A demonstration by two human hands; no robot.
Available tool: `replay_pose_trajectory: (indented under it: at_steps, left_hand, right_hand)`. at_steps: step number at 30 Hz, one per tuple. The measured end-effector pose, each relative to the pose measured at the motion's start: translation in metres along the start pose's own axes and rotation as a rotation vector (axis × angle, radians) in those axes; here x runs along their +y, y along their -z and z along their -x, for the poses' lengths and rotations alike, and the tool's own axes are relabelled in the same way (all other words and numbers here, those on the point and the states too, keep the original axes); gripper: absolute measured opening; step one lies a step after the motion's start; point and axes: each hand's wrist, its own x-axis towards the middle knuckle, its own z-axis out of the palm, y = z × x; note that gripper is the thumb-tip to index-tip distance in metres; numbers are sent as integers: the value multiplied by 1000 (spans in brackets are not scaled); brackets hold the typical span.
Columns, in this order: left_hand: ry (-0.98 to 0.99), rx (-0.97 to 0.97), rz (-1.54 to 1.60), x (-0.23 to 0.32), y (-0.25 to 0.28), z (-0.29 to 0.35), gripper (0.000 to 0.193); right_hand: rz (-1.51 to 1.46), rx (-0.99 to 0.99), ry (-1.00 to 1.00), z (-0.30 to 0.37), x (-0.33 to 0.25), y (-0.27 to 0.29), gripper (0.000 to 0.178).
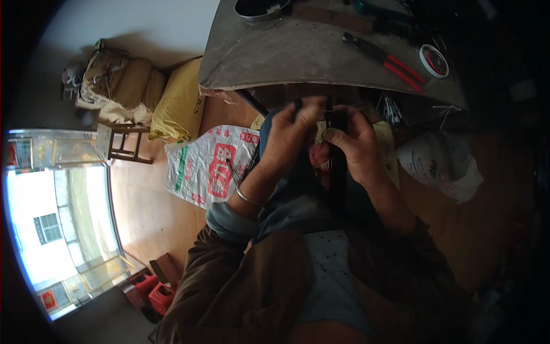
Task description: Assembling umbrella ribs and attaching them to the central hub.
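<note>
Dark strip (pixel 338 169) seemingly runs lengthwise toward the table (pixel 246 60).

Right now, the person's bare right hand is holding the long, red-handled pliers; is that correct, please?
Not quite: the head view shows the person's bare right hand holding a narrow, dark object; the long, red-handled pliers lie on the grey tabletop.
</note>
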Motion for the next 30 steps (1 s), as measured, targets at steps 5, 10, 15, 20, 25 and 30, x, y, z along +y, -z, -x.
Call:
replay_pose_trajectory:
  at_steps: [5,10,15,20,25,30]
  left_hand:
    - [-65,-86,656,8,23,-49,51]
    - [89,-428,330,22,12,-56,44]
    - [170,-418,273,7,19,-48,39]
    - [119,-383,526,8,20,-49,41]
    - [121,-466,523,11,16,-46,43]
    - [113,-487,419,7,19,-45,41]
  right_hand:
    - [47,-24,21,1,3,-8,33]
    - [54,-26,18,1,-1,-12,27]
    - [62,23,47,3,1,-11,23]
    - [52,4,36,3,0,-13,21]
    - [63,6,43,2,2,-15,18]
    - [91,43,50,2,4,-14,16]
